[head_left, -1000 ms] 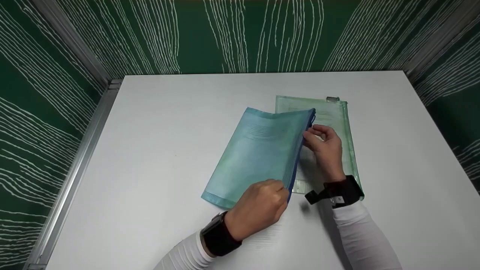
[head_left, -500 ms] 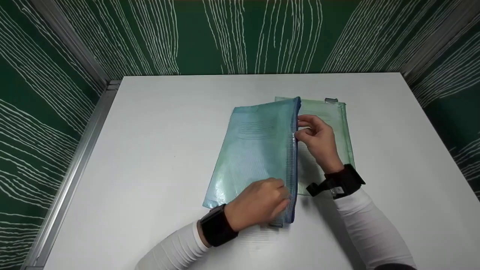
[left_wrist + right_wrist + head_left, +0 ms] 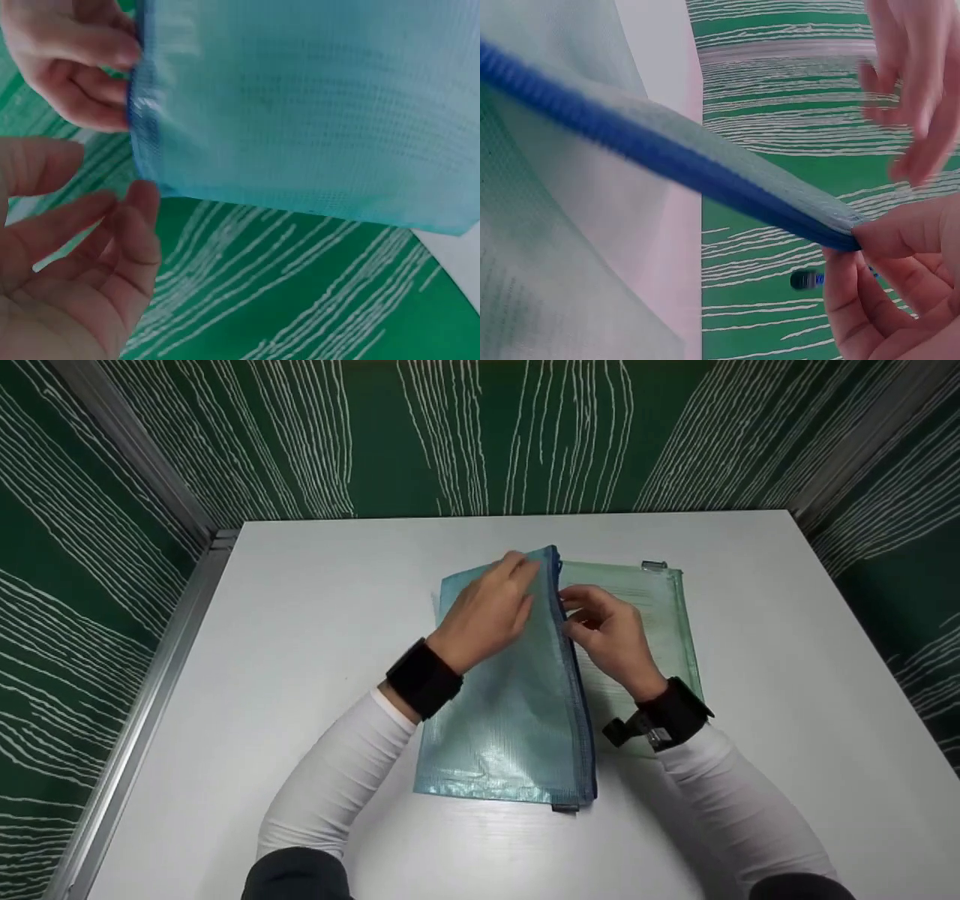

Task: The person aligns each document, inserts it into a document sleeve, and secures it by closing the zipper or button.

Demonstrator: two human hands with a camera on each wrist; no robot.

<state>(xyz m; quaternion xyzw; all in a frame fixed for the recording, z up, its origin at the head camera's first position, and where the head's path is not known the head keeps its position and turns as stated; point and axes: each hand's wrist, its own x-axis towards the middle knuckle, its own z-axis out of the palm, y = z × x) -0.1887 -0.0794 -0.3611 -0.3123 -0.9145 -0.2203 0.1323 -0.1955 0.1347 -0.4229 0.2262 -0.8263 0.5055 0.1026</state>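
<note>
A translucent blue zip pouch [image 3: 502, 735] is held tilted up over the white table, its dark blue zipper edge [image 3: 667, 165] facing right. My right hand [image 3: 611, 637] pinches that edge in its upper part between thumb and fingers. In the right wrist view the pinched corner of the zipper lies at the fingertips [image 3: 855, 244]. My left hand [image 3: 487, 611] hovers in front of the pouch's upper part, fingers loosely bent with nothing between them. The left wrist view shows its fingers [image 3: 135, 247] beside the pouch's corner. A small dark tab [image 3: 565, 808] sticks out at the lower end.
Behind and right of the blue pouch, a pale green zip pouch [image 3: 660, 622] lies flat on the white table [image 3: 300, 622], partly covered. A metal rail [image 3: 142, 720] runs along the left side. Green walls with white streaks [image 3: 405, 442] stand around the table.
My left hand has left the pouch's lower zipper end and moved up toward its top. The blue pouch has turned more upright and shifted left, along with my right hand.
</note>
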